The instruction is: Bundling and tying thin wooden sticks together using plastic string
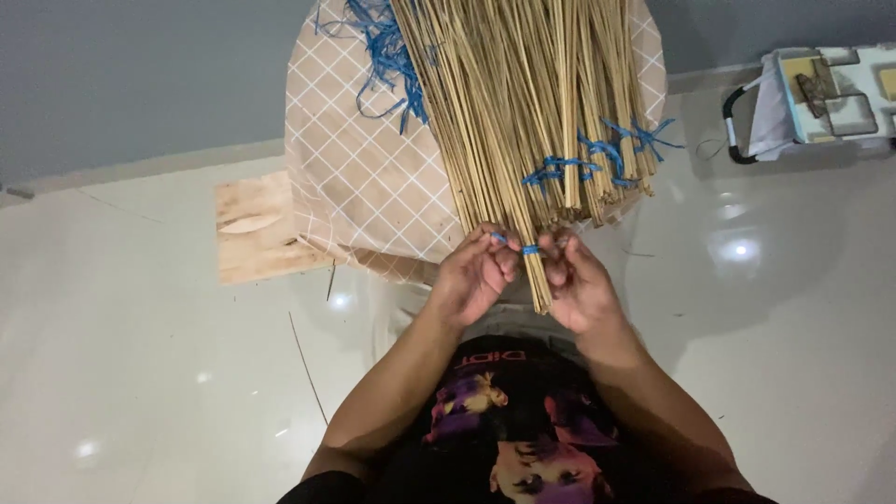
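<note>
Left hand: the left hand (474, 278) pinches one end of a blue strip (530, 249) at the near end of a small bundle of thin sticks (534, 271), grip clenched on the strip.
Right hand: the right hand (577, 285) sits at 3 o'clock of the bundle, fingers closed on the strip's other end and against the sticks.
Bundle: the sticks it belongs to run from the hands toward 12 o'clock, lying on a round table (355, 187) covered in checked tan cloth; the near tips hang off the edge above the lap.
Nearby: tied bundles with blue knots (597, 159) lie at 1 o'clock; loose blue strips (383, 56) at 11 o'clock; a wooden board (254, 229) at 9 o'clock on the floor.
Doing it well: judging from the hold, both ends need even tension, the sticks squeezed tight together and the strip kept square across them.
</note>
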